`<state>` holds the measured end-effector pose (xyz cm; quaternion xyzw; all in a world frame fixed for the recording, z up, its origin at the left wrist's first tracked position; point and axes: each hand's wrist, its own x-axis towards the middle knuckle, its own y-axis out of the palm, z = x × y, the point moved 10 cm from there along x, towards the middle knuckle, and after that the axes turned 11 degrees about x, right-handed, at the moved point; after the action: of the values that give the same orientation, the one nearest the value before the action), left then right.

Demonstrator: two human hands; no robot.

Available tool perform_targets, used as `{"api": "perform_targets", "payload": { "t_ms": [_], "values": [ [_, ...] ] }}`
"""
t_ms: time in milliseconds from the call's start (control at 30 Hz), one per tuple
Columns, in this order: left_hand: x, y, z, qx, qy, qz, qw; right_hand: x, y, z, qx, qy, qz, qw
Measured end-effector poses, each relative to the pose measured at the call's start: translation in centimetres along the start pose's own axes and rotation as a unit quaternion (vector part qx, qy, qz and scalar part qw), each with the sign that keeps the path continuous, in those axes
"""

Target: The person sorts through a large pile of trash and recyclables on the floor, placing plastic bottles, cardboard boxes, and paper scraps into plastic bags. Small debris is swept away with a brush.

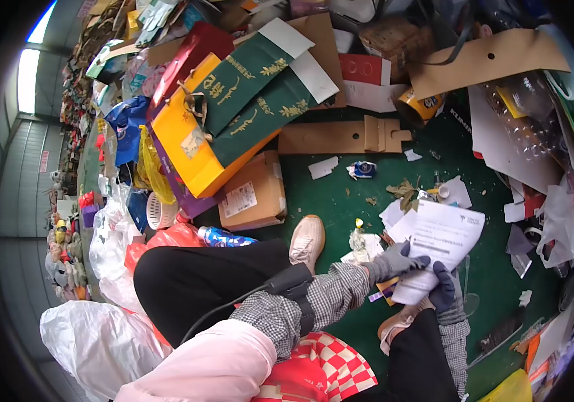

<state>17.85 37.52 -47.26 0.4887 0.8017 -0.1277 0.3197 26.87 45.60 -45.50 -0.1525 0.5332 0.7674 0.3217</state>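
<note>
A printed white paper sheet is held up over the floor, its text side facing me. My left hand, in a grey glove, grips the sheet's left edge, with fingertips lying over the print. At the lower right edge, my right hand is closed on the same sheet, in a darker grey glove. Other white paper pieces lie just behind it. Close to my left hand, a crumpled whitish scrap lies on the floor.
Green floor carries scattered scraps. On the left stand a yellow box, green paper bags and a cardboard box. Mixed waste piles up at right. A blue can lies by my left knee; white plastic bags bulge at lower left.
</note>
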Motion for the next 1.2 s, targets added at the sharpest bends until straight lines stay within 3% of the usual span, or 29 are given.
{"api": "perform_targets", "payload": {
  "t_ms": [33,100,133,167,233,267,300,367,433,533,567,667,700,733,767,800,867,900,933,1000,1067,1100,1200],
  "values": [
    [-0.4,-0.1,-0.4,0.069,-0.024,0.008,0.997,0.5,-2.6,-1.6,0.050,0.005,0.008,0.999],
    [-1.2,-1.0,-2.7,0.237,-0.071,0.083,0.965,0.7,-3.3,-1.2,-0.039,-0.039,0.018,0.998],
    [-1.8,-1.0,-3.1,0.255,-0.124,0.158,0.946,0.8,-3.7,-1.1,-0.083,-0.062,0.020,0.994],
    [-1.9,-1.3,-4.0,0.284,-0.106,0.215,0.928,0.9,-2.3,-1.1,0.046,-0.047,-0.019,0.998],
    [-1.7,-4.5,-7.0,0.482,-0.037,0.206,0.851,1.0,-3.0,-0.9,0.111,-0.038,-0.014,0.993],
    [-1.8,-7.0,-8.4,0.524,-0.009,0.181,0.832,1.0,-1.8,-0.3,0.151,-0.023,0.038,0.987],
    [-2.3,-10.0,-9.6,0.563,0.018,0.154,0.812,1.0,-2.0,0.4,0.139,-0.033,0.018,0.990],
    [-3.2,-18.2,-11.5,0.702,0.022,0.055,0.710,1.4,-4.3,1.2,0.110,-0.073,-0.005,0.991],
    [-5.7,-27.8,-14.1,0.748,-0.023,-0.076,0.659,0.9,-4.7,1.9,0.061,-0.085,-0.022,0.994],
    [-12.9,-42.5,-17.4,0.712,-0.088,-0.385,0.581,-0.1,-3.9,3.0,0.037,-0.098,-0.055,0.993],
    [-15.7,-46.4,-17.2,0.666,-0.209,-0.447,0.560,-0.7,-3.0,3.7,0.024,-0.093,-0.052,0.994],
    [-21.8,-54.8,-15.7,0.445,-0.244,-0.610,0.608,-1.9,-3.7,4.8,-0.009,-0.111,-0.073,0.991],
    [-21.4,-60.2,-13.0,0.363,-0.185,-0.635,0.657,-2.6,-3.7,5.8,-0.069,-0.134,-0.082,0.985],
    [-21.9,-60.5,-13.5,0.277,-0.128,-0.649,0.697,-3.3,-3.0,6.4,-0.074,-0.144,-0.092,0.983],
    [-22.8,-64.0,-13.1,0.321,-0.118,-0.680,0.648,-4.1,-2.4,6.8,-0.079,-0.156,-0.105,0.979],
    [-23.3,-66.5,-13.9,0.401,-0.043,-0.688,0.604,-4.7,-2.0,7.2,-0.100,-0.152,-0.107,0.977],
    [-24.9,-66.7,-16.8,0.504,-0.048,-0.691,0.516,-6.5,-2.1,8.8,-0.150,-0.145,-0.122,0.970],
    [-25.0,-68.5,-16.8,0.503,-0.081,-0.659,0.553,-7.4,-2.5,10.0,-0.167,-0.148,-0.137,0.965],
    [-24.8,-70.0,-16.9,0.535,-0.043,-0.648,0.541,-8.4,-2.8,11.3,-0.184,-0.153,-0.155,0.958],
    [-24.3,-72.1,-16.4,0.488,-0.104,-0.606,0.619,-10.9,-1.6,13.7,-0.215,-0.189,-0.197,0.938],
    [-21.1,-76.0,-13.8,0.643,-0.107,-0.435,0.622,-12.4,-0.9,15.4,-0.228,-0.207,-0.220,0.926],
    [-19.2,-75.8,-12.5,0.813,-0.115,-0.255,0.510,-13.0,-0.4,16.2,-0.233,-0.214,-0.229,0.920],
    [-19.7,-71.0,-12.4,0.883,-0.079,-0.078,0.456,-12.6,4.0,17.1,-0.313,-0.179,-0.218,0.907]
  ]
}}
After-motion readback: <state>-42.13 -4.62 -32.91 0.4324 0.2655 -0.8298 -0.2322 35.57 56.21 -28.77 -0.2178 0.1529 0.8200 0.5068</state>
